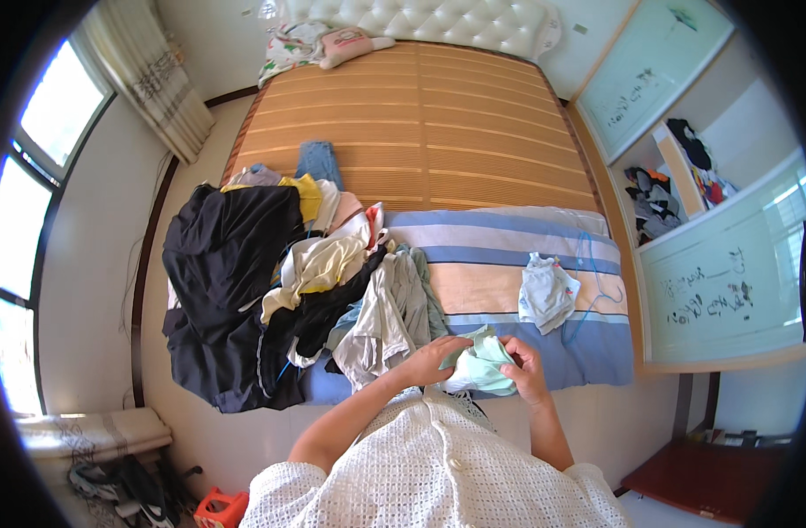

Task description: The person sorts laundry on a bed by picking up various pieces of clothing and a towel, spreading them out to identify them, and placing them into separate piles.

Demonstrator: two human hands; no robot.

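Observation:
A pale green and white cloth garment (481, 369) is held in front of me, over the near edge of the bed. My left hand (437, 358) grips its left side, and my right hand (527, 371) has hold of its right side. Just beyond lies a light blue-white garment (547, 294), loosely bundled on the striped blue and peach bedding (475, 290). Beside it rests a blue wire hanger (591, 297). Left of my hands is a grey shirt (383, 317), at the edge of a large heap of clothes.
The heap holds a large black garment (231, 284), a cream-yellow one (320, 261) and blue jeans (319, 162). A bamboo mat (403, 125) covers the bed, with a pink pillow (350, 45) at its head. Right stands a wardrobe (693, 317) with an open section. An orange plastic stool (221, 508) is low left.

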